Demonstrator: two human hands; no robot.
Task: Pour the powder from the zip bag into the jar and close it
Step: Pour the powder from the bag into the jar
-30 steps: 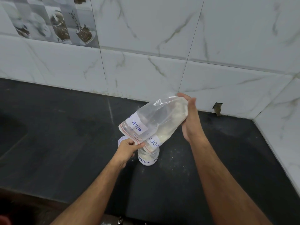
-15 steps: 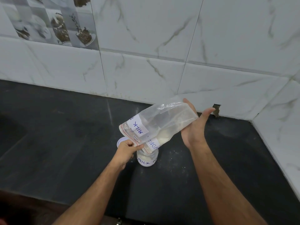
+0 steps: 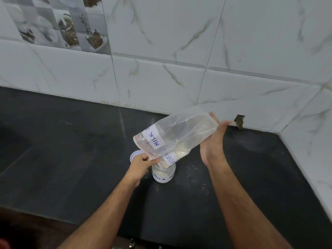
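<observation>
A clear zip bag labelled "MILK" lies tilted, its open mouth down over a small glass jar on the black counter. White powder sits in the bag's lower part and in the jar. My left hand pinches the bag's red zip edge at the jar's mouth. My right hand is flat with fingers spread, its palm against the raised bottom end of the bag. A white lid lies on the counter just behind my left hand, partly hidden by it.
The dark counter has powder specks to the right of the jar. Marble-tiled walls close off the back and right side. A small hole shows at the wall's base. A dark recess lies at far left.
My right hand has opened from gripping the bag's bottom to a flat palm against it. The bag has settled lower and flatter. My left hand stays at the jar's mouth.
</observation>
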